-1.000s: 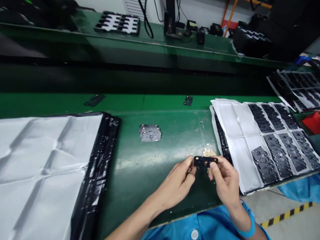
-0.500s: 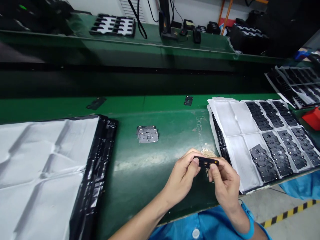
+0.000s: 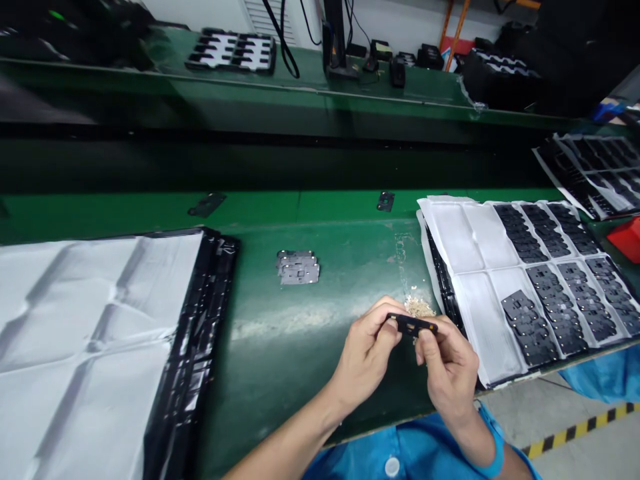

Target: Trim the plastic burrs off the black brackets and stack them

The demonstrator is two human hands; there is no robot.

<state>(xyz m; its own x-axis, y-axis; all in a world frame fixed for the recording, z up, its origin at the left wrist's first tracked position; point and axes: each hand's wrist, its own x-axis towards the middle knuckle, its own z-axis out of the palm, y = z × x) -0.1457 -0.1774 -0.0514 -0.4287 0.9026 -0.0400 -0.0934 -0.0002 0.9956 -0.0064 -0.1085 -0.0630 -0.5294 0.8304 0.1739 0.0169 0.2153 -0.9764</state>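
Observation:
Between my two hands is a small black plastic part (image 3: 411, 325), a thin plate with cut-outs, held tilted above the bench. My left hand (image 3: 370, 347) pinches its left end with thumb and fingers. The right end is gripped by my right hand (image 3: 447, 363), thumb in front. Just behind the part lies a heap of tiny pale pieces (image 3: 419, 307), partly hidden by my fingers. To the left, several overlapping dark plates (image 3: 299, 268) lie on the green bench (image 3: 280, 353). On the right, a white-lined tray (image 3: 483, 327) holds rows of black plates (image 3: 531, 328).
A white-lined tray stack (image 3: 95, 320) with black edges fills the left side. Two loose black plates, one left (image 3: 207, 205) and one right (image 3: 385, 201), lie along the bench's back. A red bin (image 3: 625, 240) sits far right. Behind, a raised shelf carries a tray (image 3: 233, 51).
My hands keep hold of the black plastic part in nearly the same place, with only slight finger movement. The whole view has shifted a little.

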